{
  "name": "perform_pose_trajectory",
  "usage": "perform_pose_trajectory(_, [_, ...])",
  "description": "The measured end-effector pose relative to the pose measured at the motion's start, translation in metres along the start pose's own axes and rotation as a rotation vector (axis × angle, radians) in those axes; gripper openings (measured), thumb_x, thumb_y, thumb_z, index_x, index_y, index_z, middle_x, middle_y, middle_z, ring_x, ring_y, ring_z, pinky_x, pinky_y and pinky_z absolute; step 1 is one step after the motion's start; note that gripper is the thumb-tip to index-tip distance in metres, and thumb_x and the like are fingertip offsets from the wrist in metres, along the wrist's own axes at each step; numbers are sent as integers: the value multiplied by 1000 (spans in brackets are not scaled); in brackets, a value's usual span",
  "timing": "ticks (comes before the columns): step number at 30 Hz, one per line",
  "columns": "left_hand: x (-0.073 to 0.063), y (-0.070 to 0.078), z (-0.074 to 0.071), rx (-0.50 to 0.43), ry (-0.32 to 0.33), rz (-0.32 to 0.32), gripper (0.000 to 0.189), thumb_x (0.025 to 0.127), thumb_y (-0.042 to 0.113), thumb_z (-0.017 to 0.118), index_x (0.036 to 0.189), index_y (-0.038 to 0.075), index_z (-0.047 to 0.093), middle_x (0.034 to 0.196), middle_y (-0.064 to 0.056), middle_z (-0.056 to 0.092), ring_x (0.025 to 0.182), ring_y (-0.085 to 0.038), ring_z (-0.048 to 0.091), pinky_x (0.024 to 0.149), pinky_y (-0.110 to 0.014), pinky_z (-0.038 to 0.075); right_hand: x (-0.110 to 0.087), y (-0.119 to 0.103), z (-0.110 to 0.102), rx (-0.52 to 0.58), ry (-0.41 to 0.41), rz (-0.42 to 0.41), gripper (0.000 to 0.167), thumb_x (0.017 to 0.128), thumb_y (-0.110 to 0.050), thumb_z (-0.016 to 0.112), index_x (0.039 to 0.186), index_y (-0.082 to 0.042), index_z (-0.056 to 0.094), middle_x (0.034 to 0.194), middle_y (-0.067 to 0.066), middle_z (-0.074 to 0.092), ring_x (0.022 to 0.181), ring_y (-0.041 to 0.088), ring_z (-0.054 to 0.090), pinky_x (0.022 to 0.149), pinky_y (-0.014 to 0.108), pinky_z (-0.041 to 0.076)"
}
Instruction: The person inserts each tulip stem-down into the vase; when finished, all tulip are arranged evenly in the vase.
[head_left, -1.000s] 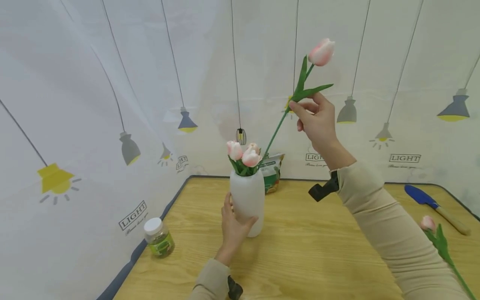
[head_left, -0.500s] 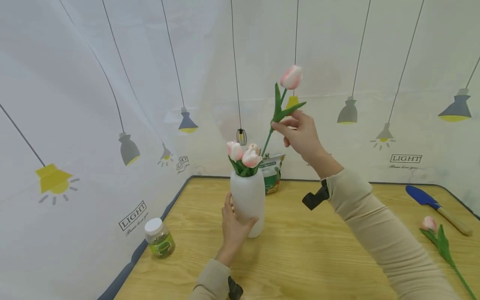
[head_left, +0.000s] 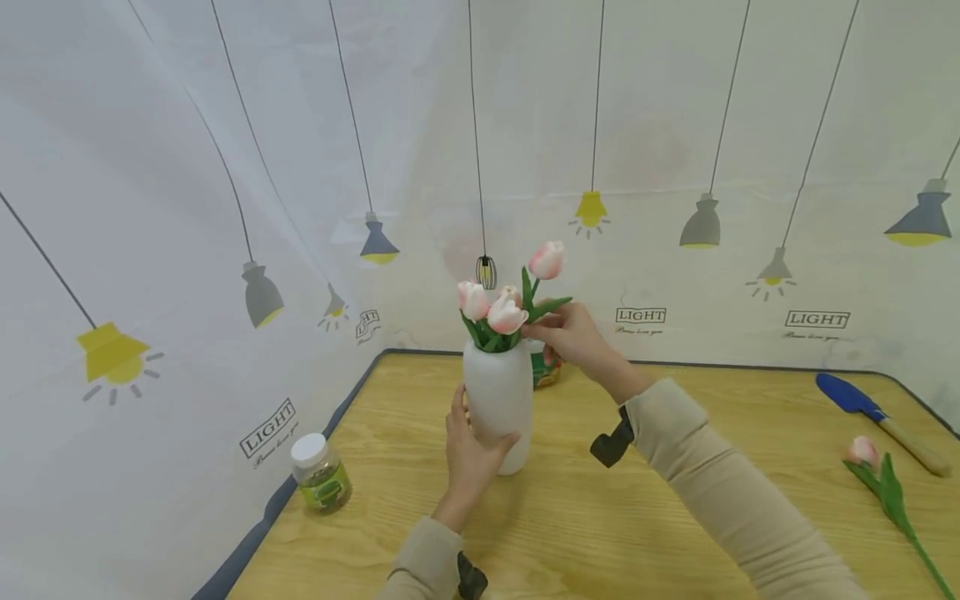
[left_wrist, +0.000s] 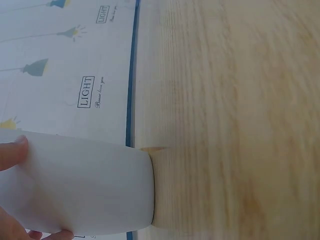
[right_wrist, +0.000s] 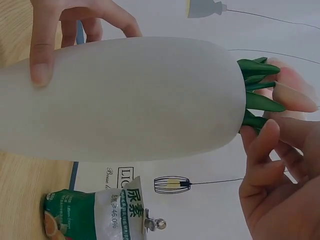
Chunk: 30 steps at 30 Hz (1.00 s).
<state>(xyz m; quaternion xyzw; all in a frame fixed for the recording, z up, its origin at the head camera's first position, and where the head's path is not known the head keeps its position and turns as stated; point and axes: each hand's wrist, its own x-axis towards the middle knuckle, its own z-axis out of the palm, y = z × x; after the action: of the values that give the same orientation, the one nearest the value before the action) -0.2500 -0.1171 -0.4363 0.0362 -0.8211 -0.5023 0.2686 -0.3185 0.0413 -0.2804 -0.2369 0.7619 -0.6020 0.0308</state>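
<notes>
A tall white vase (head_left: 498, 400) stands upright on the wooden table. My left hand (head_left: 471, 454) grips its lower body, thumb and fingers curled round the sides, as the left wrist view also shows. Several pink-white tulips (head_left: 506, 316) poke out of the vase mouth. Beside them my right hand (head_left: 573, 337) pinches a further tulip (head_left: 547, 261) low under its leaves, right at the rim; the stem's lower end is hidden, apparently inside the vase. In the right wrist view, the fingers (right_wrist: 270, 137) of that hand are close against the vase's mouth.
Behind the vase stands a green and white bag (right_wrist: 100, 215) with a metal clip. A white-lidded jar (head_left: 321, 473) is at the left. On the right lie a single tulip (head_left: 888, 492) and a blue trowel (head_left: 881, 421). A lamp-printed curtain (head_left: 645, 167) borders the table.
My right hand has come down and to the left with the tulip, its bloom dropping from high above to just over the other blooms. My left hand stays on the vase.
</notes>
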Motion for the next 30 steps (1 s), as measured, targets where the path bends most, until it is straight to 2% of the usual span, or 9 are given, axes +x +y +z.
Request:
perform_pose_trajectory(4, [0, 1, -1, -2, -18, -3, 101, 62, 25, 80, 139, 31, 15, 122, -14, 40, 109, -34, 48, 86, -51, 44, 0, 4, 3, -20, 2, -15, 27, 85, -16, 59, 109, -6, 57, 100, 21, 64, 39, 9, 46, 39, 25, 40])
perform_pose_trajectory(8, [-1, 1, -2, -9, -14, 12, 101, 62, 26, 80, 139, 29, 15, 121, -15, 40, 108, -35, 48, 85, -51, 44, 2, 4, 7, -130, 10, -34, 26, 83, -17, 60, 106, -6, 60, 93, 20, 64, 39, 10, 45, 39, 25, 38])
perform_pose_trajectory(13, [-1, -2, -2, -6, -20, 26, 101, 63, 28, 79, 140, 29, 14, 122, -16, 39, 110, -37, 48, 84, -53, 44, 4, 6, 11, -220, 2, -22, 28, 80, -16, 63, 107, -8, 61, 101, 17, 63, 40, 10, 45, 44, 24, 42])
perform_pose_trajectory(19, [-2, -2, -2, -4, -20, 26, 101, 62, 28, 80, 139, 29, 15, 121, -16, 40, 109, -36, 48, 84, -51, 45, 5, 10, 13, -207, 40, -25, 24, 79, -17, 63, 101, -6, 64, 97, 16, 64, 42, 8, 45, 44, 23, 43])
perform_pose_trajectory(23, [-2, -1, -2, 2, -13, 28, 100, 62, 28, 80, 139, 29, 15, 121, -16, 40, 109, -36, 48, 84, -51, 45, 5, 9, 13, -202, 71, -17, 26, 80, -19, 63, 102, -6, 63, 98, 16, 64, 46, 12, 49, 47, 24, 45])
perform_pose_trajectory(27, [-2, -1, -1, 4, -13, 32, 101, 62, 28, 80, 139, 29, 15, 121, -16, 40, 109, -36, 48, 83, -51, 45, 6, 9, 14, -268, 51, -13, 27, 80, -21, 63, 103, -7, 63, 102, 14, 63, 61, 18, 56, 53, 28, 50])
perform_pose_trajectory(30, [-2, -1, -1, 8, -14, 30, 101, 62, 28, 80, 139, 29, 15, 121, -16, 40, 109, -36, 49, 83, -51, 45, 6, 9, 15, -308, 35, -26, 28, 79, -22, 64, 104, -7, 64, 105, 12, 63, 81, 22, 58, 61, 29, 51])
